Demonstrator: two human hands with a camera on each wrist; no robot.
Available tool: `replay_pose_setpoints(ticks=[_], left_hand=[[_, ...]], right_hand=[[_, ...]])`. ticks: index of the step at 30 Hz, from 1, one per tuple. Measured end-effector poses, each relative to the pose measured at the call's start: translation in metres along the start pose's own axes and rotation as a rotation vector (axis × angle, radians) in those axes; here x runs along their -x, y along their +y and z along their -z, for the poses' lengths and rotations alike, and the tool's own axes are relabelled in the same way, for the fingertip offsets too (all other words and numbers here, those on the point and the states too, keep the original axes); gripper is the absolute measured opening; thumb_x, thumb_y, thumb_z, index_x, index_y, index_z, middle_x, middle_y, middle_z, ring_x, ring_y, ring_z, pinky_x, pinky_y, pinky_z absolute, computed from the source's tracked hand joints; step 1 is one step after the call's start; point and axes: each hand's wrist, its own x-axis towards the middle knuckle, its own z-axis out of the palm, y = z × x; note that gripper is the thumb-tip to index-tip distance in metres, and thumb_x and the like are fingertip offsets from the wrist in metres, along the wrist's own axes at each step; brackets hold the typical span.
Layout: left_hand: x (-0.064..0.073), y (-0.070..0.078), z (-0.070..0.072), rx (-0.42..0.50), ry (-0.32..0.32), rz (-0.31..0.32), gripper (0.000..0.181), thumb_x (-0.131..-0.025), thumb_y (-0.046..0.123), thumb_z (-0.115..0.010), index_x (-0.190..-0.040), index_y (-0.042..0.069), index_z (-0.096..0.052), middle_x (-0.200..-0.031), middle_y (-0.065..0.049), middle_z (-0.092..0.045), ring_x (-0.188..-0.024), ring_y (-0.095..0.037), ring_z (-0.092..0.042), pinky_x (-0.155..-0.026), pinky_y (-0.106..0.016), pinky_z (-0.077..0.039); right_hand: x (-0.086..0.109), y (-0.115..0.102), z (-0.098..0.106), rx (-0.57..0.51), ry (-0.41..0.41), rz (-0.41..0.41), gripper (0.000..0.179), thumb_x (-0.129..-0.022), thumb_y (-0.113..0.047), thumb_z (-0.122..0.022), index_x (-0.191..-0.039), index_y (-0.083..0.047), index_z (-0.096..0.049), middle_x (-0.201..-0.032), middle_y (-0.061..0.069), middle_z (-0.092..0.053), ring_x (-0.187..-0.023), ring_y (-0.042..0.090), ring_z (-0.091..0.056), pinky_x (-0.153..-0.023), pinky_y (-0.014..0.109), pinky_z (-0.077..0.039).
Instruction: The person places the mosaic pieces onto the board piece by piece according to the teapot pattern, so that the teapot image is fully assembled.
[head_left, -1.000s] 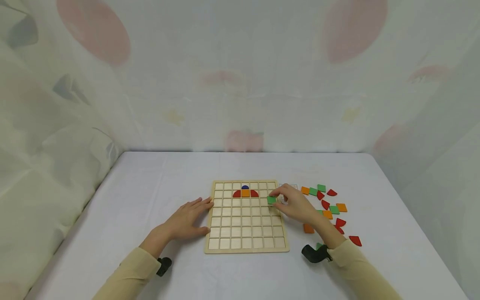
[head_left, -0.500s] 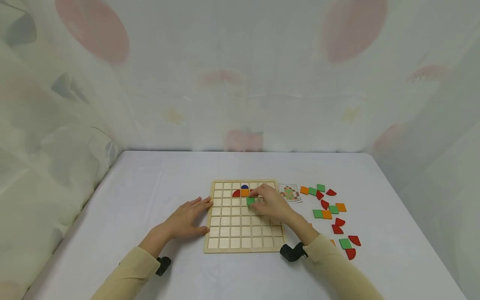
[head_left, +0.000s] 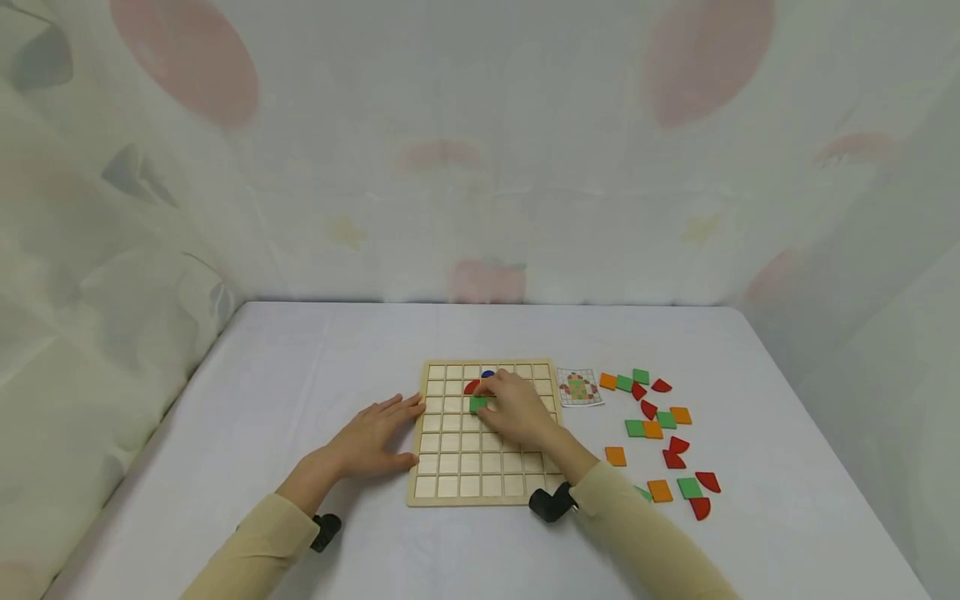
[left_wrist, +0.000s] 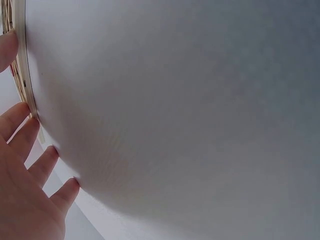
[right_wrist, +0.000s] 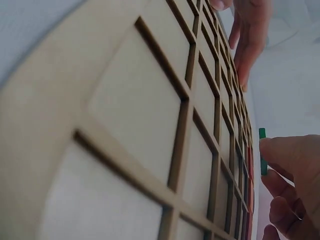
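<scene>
A wooden grid board point(head_left: 491, 502) lies flat on the table. My right hand point(head_left: 517, 410) pinches a green square tile point(head_left: 477, 405) between thumb and fingers, over the board's upper middle. In the right wrist view the green tile point(right_wrist: 263, 150) stands edge-on, raised above the cells. Just beyond it are a red quarter-circle piece point(head_left: 472, 387) and a blue rounded piece point(head_left: 488, 374) in the grid; my right hand covers the pieces beside them. With fingers spread and extended, my left hand point(head_left: 375, 442) touches the board's left edge; the left wrist view shows its fingertips point(left_wrist: 32, 122) against the rim.
A printed pattern card point(head_left: 580, 387) lies by the board's right edge. Farther right are scattered loose tiles: green squares point(head_left: 666, 420), orange squares point(head_left: 615, 456) and red quarter-circles point(head_left: 701, 508). White cloth covers the table point(head_left: 375, 342), with curtains behind and at the sides.
My right hand has carried the green tile leftward from the board's right side to its upper middle, uncovering the pattern card and several loose tiles. My left hand stays at the left edge.
</scene>
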Motion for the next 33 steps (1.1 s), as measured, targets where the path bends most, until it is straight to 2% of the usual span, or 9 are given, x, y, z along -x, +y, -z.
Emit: replay_pose_setpoints(ticks=[10, 20, 33], left_hand=[[0.000, -0.004, -0.003, 0.007, 0.017, -0.017, 0.072, -0.078, 0.036, -0.069, -0.139, 0.010, -0.041, -0.148, -0.007, -0.033, -0.134, -0.036, -0.031, -0.103, -0.059, -0.027], [0.000, -0.003, -0.002, 0.014, 0.017, -0.007, 0.071, -0.078, 0.036, -0.069, -0.139, 0.011, -0.042, -0.148, -0.006, -0.034, -0.134, -0.035, -0.030, -0.104, -0.058, -0.026], [0.001, -0.002, -0.001, 0.012, 0.023, -0.011, 0.071, -0.078, 0.036, -0.069, -0.138, 0.010, -0.042, -0.147, -0.007, -0.035, -0.134, -0.036, -0.031, -0.103, -0.059, -0.027]], right_hand=[[-0.005, -0.006, -0.010, 0.110, 0.032, -0.005, 0.022, -0.081, -0.024, -0.067, -0.100, -0.013, -0.065, -0.091, -0.002, -0.056, -0.077, 0.014, -0.049, -0.066, 0.026, -0.041], [-0.007, -0.010, -0.012, 0.138, 0.058, -0.011, 0.019, -0.081, -0.025, -0.069, -0.098, -0.017, -0.066, -0.092, -0.003, -0.057, -0.078, 0.014, -0.051, -0.065, 0.026, -0.041], [-0.008, -0.015, -0.010, 0.165, 0.051, -0.018, 0.016, -0.080, -0.024, -0.070, -0.095, -0.019, -0.067, -0.091, -0.002, -0.058, -0.077, 0.015, -0.052, -0.064, 0.028, -0.042]])
